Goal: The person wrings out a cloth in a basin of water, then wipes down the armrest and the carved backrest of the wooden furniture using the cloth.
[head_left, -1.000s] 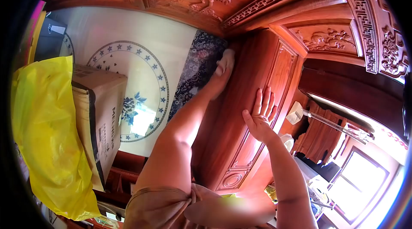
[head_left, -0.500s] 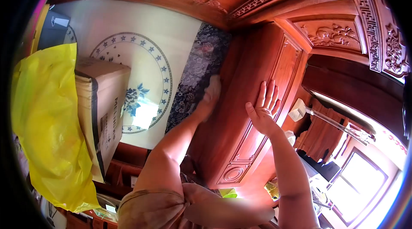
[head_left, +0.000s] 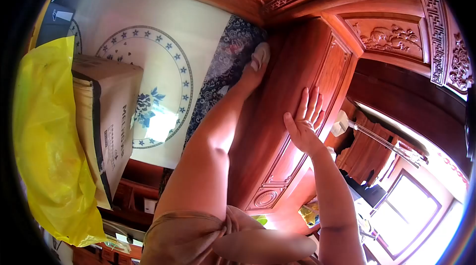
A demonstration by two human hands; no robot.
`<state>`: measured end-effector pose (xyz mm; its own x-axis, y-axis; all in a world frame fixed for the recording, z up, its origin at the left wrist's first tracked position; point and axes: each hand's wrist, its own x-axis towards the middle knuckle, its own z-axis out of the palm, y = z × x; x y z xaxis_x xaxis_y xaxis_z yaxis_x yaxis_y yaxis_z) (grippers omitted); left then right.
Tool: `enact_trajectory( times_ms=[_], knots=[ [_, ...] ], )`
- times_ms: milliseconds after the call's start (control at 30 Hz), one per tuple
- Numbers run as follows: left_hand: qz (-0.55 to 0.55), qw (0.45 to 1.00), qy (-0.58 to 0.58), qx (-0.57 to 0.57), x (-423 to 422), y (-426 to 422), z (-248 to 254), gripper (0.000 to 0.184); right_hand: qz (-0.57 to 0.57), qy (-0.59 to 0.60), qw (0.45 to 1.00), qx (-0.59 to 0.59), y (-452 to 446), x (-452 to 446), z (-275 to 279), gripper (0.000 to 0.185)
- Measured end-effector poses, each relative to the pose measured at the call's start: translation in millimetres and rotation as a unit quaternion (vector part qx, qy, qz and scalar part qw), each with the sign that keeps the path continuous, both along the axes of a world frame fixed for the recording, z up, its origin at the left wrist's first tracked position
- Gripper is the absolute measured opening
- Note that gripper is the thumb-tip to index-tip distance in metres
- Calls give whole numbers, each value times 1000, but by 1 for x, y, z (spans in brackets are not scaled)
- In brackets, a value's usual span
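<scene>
My left hand [head_left: 253,72] is closed on a white cloth [head_left: 261,55], pressed against the dark side of a reddish-brown wooden piece [head_left: 282,86], where that meets a dark blue patterned strip [head_left: 230,54]. Part of the fingers is hidden by the cloth. My right hand [head_left: 305,123] rests with fingers spread on the wooden piece, near its panelled front, holding nothing. Left of the strip lies a white cover [head_left: 198,22] with a blue flower and star-ring print.
A brown cardboard box [head_left: 111,116] and a yellow plastic bag [head_left: 54,141] stand at the left. Carved wooden panels [head_left: 386,36] rise along the top and upper right. A bright window [head_left: 409,210] shows at the lower right.
My left hand has slid farther up along the wooden side with the cloth. My right hand has stayed nearly in place on the wood. The view has shifted slightly.
</scene>
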<state>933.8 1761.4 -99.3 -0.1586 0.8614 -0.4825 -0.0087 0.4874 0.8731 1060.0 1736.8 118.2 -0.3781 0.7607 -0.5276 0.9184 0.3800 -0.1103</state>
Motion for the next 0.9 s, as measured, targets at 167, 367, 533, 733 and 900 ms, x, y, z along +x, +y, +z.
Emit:
enact_trajectory(
  times_ms=[167, 367, 533, 733, 900],
  knots=[
    [-20, 996, -35, -73, -1, -46, 6, 50, -10, -15, 1000, -2, 1, -1, -1, 74],
    [-44, 984, -50, -167, 18, -169, 19, 47, -14, -25, 1000, -3, 0, -2, 0, 73],
    [-105, 978, -52, -170, 35, -255, 12, 44, -12, -28, 1000, -7, 1, -1, -1, 73],
    [-297, 780, 550, -36, 18, -162, 30, 45, -12, -11, 1000, 7, -1, 0, -2, 73],
    [24, 992, -115, -41, 8, -66, 55, 45, -13, -1, 1000, 15, -1, -1, -4, 73]
  ],
)
